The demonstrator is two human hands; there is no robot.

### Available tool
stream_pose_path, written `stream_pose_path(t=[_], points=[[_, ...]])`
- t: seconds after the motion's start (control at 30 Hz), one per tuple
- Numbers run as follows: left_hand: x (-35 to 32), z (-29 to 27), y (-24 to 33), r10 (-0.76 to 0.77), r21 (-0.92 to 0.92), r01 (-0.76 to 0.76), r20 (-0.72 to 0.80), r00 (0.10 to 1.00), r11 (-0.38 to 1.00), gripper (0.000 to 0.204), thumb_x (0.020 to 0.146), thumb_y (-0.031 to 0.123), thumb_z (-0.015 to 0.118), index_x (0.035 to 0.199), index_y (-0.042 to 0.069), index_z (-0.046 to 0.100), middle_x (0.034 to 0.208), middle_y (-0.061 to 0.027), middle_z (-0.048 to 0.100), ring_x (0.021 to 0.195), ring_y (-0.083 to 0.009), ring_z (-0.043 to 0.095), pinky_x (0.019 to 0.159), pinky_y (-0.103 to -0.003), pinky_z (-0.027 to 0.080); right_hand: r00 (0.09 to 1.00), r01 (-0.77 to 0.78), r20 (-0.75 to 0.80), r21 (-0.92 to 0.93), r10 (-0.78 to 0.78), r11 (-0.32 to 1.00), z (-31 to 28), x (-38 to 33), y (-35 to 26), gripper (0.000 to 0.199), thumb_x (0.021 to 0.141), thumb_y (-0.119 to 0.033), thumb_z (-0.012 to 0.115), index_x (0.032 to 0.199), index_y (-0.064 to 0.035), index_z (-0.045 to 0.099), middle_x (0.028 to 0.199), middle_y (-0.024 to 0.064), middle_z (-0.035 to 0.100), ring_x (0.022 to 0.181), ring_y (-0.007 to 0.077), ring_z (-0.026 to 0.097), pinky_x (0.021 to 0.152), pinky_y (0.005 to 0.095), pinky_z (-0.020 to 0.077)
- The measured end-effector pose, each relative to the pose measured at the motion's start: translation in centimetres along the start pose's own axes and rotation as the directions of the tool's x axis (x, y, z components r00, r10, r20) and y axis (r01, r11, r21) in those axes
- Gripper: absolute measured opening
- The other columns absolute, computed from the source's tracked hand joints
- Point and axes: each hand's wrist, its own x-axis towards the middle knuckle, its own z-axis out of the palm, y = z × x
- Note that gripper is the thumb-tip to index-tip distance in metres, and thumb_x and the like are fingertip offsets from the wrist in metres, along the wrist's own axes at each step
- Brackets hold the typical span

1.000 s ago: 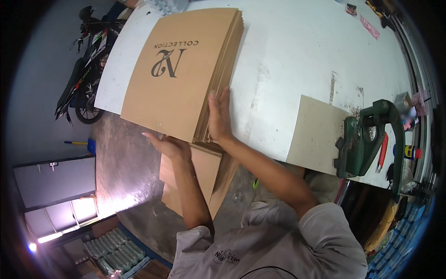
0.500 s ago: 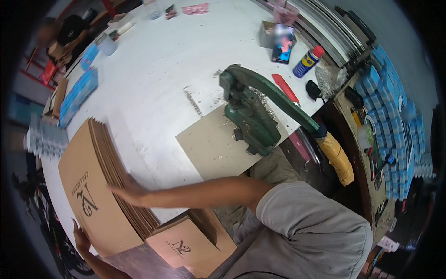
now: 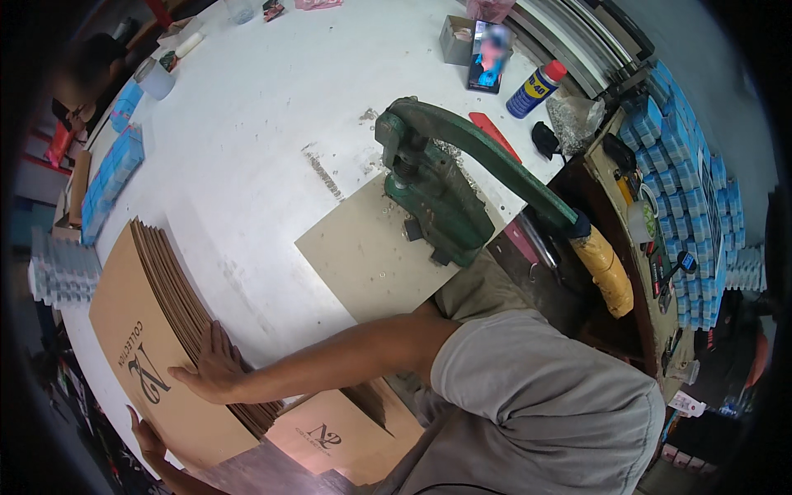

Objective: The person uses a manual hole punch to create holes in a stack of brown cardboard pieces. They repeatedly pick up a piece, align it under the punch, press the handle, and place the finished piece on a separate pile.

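Observation:
A thick stack of flattened brown cardboard boxes (image 3: 157,346) with a dark printed emblem lies at the left edge of the white table (image 3: 247,124). My right hand (image 3: 210,367) reaches across from my body and presses flat on the stack's top sheet, fingers spread over the fanned edges. Gripping the stack's lower outer corner is my left hand (image 3: 148,437), its arm mostly hidden under the cardboard. Both hands hold this stack.
A green lever press (image 3: 437,206) stands on a grey board (image 3: 363,256) near the table's front edge. More brown boxes (image 3: 338,433) lie lower, by my body. A spray can (image 3: 535,87), blue packs (image 3: 115,173) and stacked blue boxes (image 3: 685,181) sit around.
My view has swung from the stack toward the press side of the table. Both hands stay on the cardboard stack, the right one now lying flatter across its top.

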Motion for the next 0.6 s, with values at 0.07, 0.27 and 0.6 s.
stream_pose_path(t=[0.07,0.27,0.6], points=[[-1.4,-4.2,-1.0,0.005,-0.004,-0.004,0.050,0.999,1.000,0.096,0.099,0.078,0.042,0.144,-0.006,0.054,0.130,-0.0161,0.069,0.116,-0.0267,0.066,0.103,-0.040,0.050,1.000,0.011,0.014,0.007,-0.011,1.000,1.3,-0.5,-0.1,0.129,0.088,-0.075,0.057,0.162,0.0076,-0.009,0.170,0.0314,-0.006,0.160,0.0440,-0.006,0.127,0.0605,0.0087],[0.0,-9.3,-1.4,-0.015,-0.066,0.032,0.235,0.972,0.997,0.101,0.099,0.078,0.041,0.159,-0.003,0.034,0.153,-0.0170,0.053,0.137,-0.0326,0.052,0.116,-0.043,0.039,0.998,-0.011,0.055,-0.029,0.012,1.000,0.4,-0.8,-0.9,0.127,0.090,-0.077,0.052,0.162,0.0090,-0.007,0.170,0.0334,-0.005,0.160,0.0438,-0.004,0.127,0.0585,0.0101],[-8.7,-11.7,-9.2,0.375,0.211,-0.318,-0.650,0.661,0.925,0.092,0.100,0.077,0.040,0.167,0.016,0.025,0.168,-0.0172,0.033,0.153,-0.0396,0.031,0.124,-0.052,0.026,0.955,0.224,0.204,-0.032,-0.213,0.974,-2.7,-2.0,2.4,0.127,0.093,-0.083,0.038,0.158,0.0133,-0.014,0.168,0.0363,-0.006,0.160,0.0441,-0.006,0.129,0.0538,0.0050]])
